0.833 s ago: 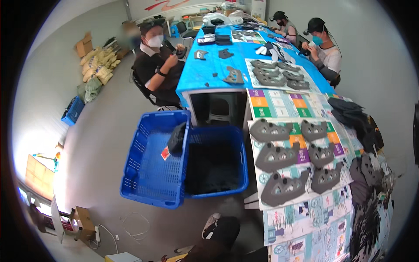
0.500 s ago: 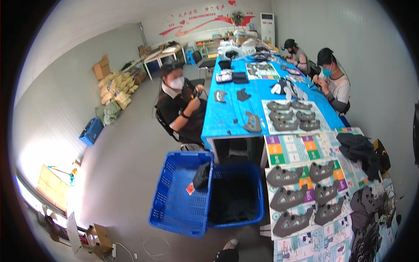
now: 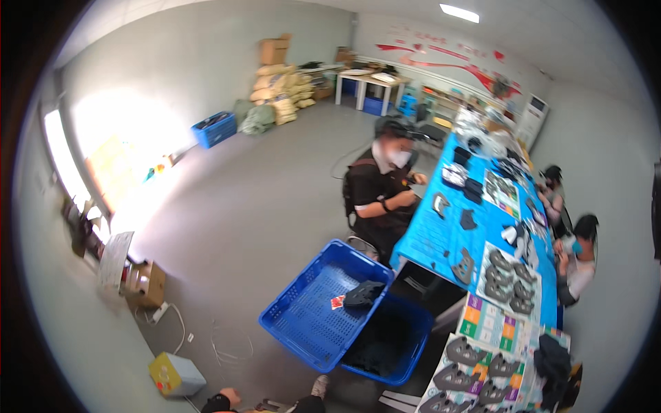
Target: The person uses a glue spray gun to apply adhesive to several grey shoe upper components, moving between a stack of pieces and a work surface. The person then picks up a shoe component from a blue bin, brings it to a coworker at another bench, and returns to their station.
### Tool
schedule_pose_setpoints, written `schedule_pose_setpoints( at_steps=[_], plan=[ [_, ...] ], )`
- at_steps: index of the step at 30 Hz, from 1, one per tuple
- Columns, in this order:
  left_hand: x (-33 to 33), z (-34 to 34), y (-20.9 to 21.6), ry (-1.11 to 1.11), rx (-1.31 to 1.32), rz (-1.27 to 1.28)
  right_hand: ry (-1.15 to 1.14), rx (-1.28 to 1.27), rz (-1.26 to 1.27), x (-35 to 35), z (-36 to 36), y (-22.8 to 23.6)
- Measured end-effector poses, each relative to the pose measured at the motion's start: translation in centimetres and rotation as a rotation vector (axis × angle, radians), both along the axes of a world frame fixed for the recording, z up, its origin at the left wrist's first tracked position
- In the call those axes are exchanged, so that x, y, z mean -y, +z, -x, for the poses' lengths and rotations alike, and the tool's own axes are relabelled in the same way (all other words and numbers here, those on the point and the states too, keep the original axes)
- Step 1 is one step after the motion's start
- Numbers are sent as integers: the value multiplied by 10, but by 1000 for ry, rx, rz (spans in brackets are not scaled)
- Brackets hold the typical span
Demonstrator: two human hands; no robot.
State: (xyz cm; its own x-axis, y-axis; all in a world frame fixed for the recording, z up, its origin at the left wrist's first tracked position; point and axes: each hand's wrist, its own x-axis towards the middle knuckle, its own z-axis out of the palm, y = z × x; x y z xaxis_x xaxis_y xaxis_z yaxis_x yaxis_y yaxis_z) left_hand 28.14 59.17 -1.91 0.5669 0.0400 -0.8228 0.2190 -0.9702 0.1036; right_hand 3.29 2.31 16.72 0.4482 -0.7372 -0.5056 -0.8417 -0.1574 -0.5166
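My left hand [image 3: 231, 395] shows at the lower edge, beside a dark band or cuff; its fingers are too small and blurred to read. Outside the picture is my right hand. Ahead of my shoe [image 3: 320, 386] stands an empty-sided blue plastic crate [image 3: 296, 323], tilted against a second blue crate [image 3: 425, 344] with dark contents. In the first crate lie a dark grey moulded piece [image 3: 363, 294] and a small red-and-white card [image 3: 337, 302]. At the right, dark grey curved pieces [image 3: 465, 352] lie in rows on a printed board.
A long blue-covered table [image 3: 430, 237] runs away to the right. A co-worker [image 3: 385, 186] sits at its left side, two others at its right. Sacks [image 3: 272, 89] are stacked by the far wall. A yellow-and-grey box [image 3: 177, 375], a cardboard box [image 3: 146, 283] and cables are at the left.
The view has swung left, so the table and crates sit farther right. My left hand has come into the lower edge. The co-worker at the left remains seated.
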Motion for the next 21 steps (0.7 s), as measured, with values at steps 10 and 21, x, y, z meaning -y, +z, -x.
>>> schedule_pose_setpoints(
  at_steps=[10,21],
  plan=[
    [17,-85,32,403,254,258,144,292,-364,38,-149,27],
    [-19,-68,81,844,262,470,576,1005,-1719,-43,-353,282]
  ],
)
